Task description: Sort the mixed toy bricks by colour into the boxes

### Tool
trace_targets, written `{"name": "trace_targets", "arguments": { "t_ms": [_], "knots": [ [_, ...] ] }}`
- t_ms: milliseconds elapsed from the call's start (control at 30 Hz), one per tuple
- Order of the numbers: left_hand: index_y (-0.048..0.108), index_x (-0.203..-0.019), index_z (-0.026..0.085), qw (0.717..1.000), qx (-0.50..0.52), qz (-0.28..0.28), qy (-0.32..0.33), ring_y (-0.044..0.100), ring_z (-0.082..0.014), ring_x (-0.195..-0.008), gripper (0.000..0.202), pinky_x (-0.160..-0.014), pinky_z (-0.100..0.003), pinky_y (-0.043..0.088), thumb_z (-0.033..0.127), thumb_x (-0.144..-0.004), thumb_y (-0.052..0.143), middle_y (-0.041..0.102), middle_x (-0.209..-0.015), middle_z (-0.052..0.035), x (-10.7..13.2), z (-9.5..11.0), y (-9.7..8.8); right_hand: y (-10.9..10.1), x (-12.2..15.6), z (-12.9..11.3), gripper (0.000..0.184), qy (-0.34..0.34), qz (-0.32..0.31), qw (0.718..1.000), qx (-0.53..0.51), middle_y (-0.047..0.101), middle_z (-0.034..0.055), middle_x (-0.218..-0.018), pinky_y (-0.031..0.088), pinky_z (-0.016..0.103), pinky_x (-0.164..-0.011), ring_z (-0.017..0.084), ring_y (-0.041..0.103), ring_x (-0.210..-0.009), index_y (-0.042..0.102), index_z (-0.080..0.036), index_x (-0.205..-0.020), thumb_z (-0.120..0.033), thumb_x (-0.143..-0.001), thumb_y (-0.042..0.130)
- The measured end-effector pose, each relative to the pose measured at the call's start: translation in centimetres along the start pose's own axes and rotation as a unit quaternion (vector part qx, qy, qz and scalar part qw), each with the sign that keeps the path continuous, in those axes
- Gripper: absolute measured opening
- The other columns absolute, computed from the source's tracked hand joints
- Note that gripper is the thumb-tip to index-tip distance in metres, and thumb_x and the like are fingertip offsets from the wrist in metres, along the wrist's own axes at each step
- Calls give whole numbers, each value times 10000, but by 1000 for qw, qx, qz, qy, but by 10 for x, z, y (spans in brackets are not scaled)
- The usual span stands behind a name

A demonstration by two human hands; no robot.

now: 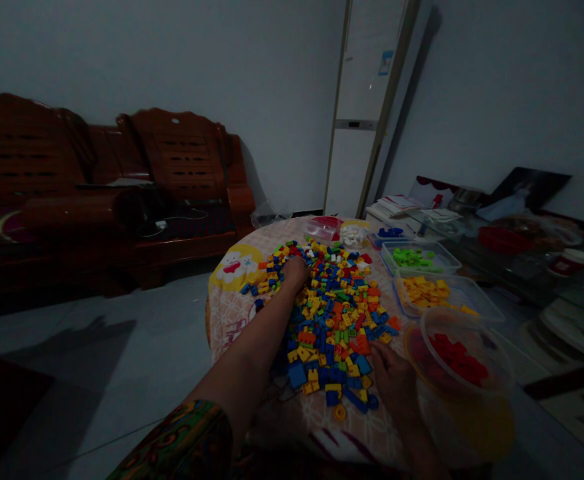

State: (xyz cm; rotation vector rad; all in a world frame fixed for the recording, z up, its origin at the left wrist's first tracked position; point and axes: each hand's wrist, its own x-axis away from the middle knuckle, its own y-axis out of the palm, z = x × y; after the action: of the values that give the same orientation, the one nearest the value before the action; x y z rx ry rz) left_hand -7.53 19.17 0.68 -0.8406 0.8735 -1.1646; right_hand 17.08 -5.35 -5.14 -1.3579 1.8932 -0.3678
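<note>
On a cloth-covered table, toy bricks are spread, the left hand is put among them, the right hand is held at their right edge, how closed either is or what's gripped cannot be told.

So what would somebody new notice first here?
Probably the colourful heap of toy bricks on the round table, with the left hand at its far part and right hand at its right edge. Next, clear tubs at right, holding green pieces, yellow pieces and red pieces.
</note>
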Motion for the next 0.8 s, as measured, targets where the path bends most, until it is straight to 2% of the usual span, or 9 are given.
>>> {"name": "trace_targets", "arguments": {
  "t_ms": [133,267,400,633,700,800],
  "knots": [
    [765,-955,152,999,40,-6,-9,685,-288,-1032,215,-841,-320,507,288,-800,704,741,-1027,-184,-1,1,2,1,0,1,376,-2,-6,1000,4,786,104,-967,576,320,-723,246,748,-835,765,-178,-1004,-390,-937,461],
    [790,-928,194,990,138,-16,-8,697,-219,-933,173,-783,-262,497,256,-798,693,769,-946,-86,-2,-5,3,1,0,1,381,-8,-1,1000,12,785,108,-970,570,332,-766,251,746,-853,765,-176,-993,-384,-941,451],
    [790,-928,183,967,256,0,13,693,-181,-833,186,-764,-250,507,224,-794,667,766,-848,-27,-4,-10,6,0,0,0,375,-5,-1,1000,10,786,99,-949,569,311,-726,240,747,-827,768,-178,-985,-389,-935,461],
    [750,-905,140,898,431,52,-65,632,-134,-603,252,-596,-216,491,120,-716,585,703,-679,-7,-4,-13,8,1,-1,1,383,-13,0,1000,11,788,99,-944,566,302,-716,236,750,-815,771,-178,-985,-388,-938,454],
    [744,-903,132,890,449,45,-70,615,-126,-575,261,-573,-207,480,108,-715,566,685,-647,-5,-3,-14,7,1,-1,2,378,-12,-3,1000,10,787,97,-953,565,302,-715,236,749,-819,770,-181,-990,-384,-939,455],
    [745,-952,124,893,446,24,-57,612,-124,-575,288,-573,-201,477,113,-740,549,671,-628,-7,-2,-15,6,1,0,2,378,-5,-6,1000,8,786,93,-943,565,303,-703,234,746,-806,766,-178,-991,-381,-942,452]
  ]
}}
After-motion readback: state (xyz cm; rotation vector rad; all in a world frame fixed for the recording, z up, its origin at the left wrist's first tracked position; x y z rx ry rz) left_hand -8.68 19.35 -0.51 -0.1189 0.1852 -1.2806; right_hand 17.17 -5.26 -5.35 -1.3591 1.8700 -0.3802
